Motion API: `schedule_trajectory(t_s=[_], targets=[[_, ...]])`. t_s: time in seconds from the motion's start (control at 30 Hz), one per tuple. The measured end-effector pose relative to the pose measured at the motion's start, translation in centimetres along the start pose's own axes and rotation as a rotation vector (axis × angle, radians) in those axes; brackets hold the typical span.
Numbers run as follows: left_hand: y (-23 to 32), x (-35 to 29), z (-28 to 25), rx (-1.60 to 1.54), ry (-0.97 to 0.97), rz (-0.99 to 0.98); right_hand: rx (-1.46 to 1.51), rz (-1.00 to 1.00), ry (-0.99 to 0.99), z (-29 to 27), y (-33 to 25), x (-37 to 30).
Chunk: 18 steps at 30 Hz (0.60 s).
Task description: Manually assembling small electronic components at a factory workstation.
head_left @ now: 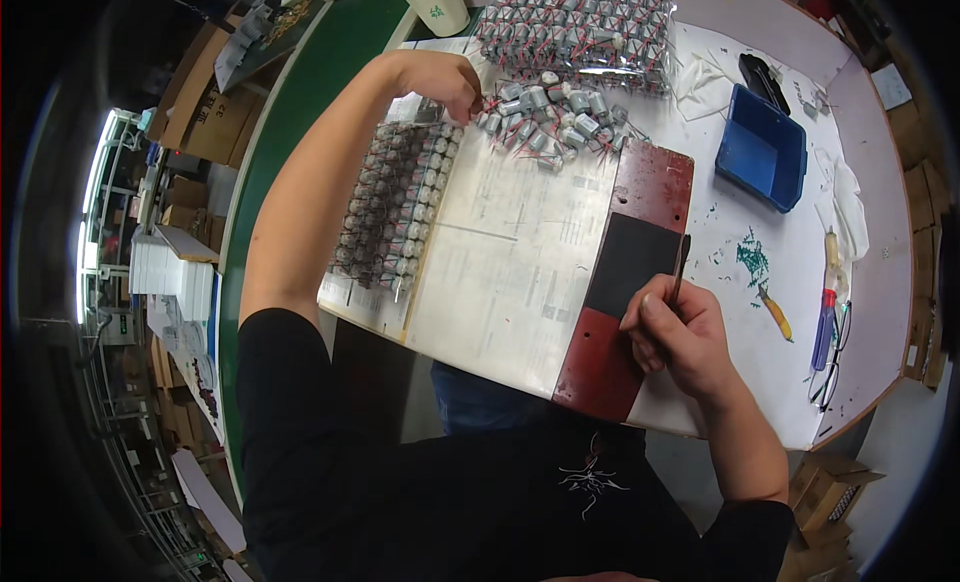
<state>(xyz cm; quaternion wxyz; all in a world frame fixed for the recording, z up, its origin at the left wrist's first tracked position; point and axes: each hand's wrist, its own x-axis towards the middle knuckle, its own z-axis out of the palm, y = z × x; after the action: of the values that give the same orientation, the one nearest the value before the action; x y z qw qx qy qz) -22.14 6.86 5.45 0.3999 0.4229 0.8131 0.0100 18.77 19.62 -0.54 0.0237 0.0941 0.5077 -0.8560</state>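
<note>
My left hand (440, 80) reaches over the far end of a block of small motors (395, 202) standing in close rows. Its fingers are curled together at the left edge of a loose pile of small grey motors (550, 117) with red wires. Whatever they pinch is hidden. My right hand (685, 332) is closed round a thin dark tool (682, 257), which points up and away from me; its exact kind does not show. The hand hovers over or rests by a dark red board (650, 182) with a black pad (632, 260) in its middle.
A clear bag of wired motors (580, 27) lies at the back beside a white cup (435, 7). On the right are a blue bin (762, 147), green scraps (752, 260), a yellow-handled tool (775, 315), a screwdriver (824, 330) and glasses (842, 327). A raised wall borders that side.
</note>
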Motion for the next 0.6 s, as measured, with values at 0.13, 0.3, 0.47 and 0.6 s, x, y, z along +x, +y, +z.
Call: schedule_trajectory(t_s=[0.13,0.3,0.47,0.6], targets=[[0.6,-0.4,1.4,-0.008,0.103,0.26,-0.011,0.007,0.007,0.0,0.2,-0.1],[5.5,-1.2,4.8,0.48,0.266,0.038,0.001,-0.029,0.011,-0.5,0.3,-0.2],[10.8,-0.1,11.5,0.34,0.875,0.069,0.018,-0.074,0.022,-0.9,-0.2,-0.4],[14.1,0.9,14.5,0.294,0.947,-0.028,0.021,-0.153,0.038,-1.0,-0.8,-0.4]])
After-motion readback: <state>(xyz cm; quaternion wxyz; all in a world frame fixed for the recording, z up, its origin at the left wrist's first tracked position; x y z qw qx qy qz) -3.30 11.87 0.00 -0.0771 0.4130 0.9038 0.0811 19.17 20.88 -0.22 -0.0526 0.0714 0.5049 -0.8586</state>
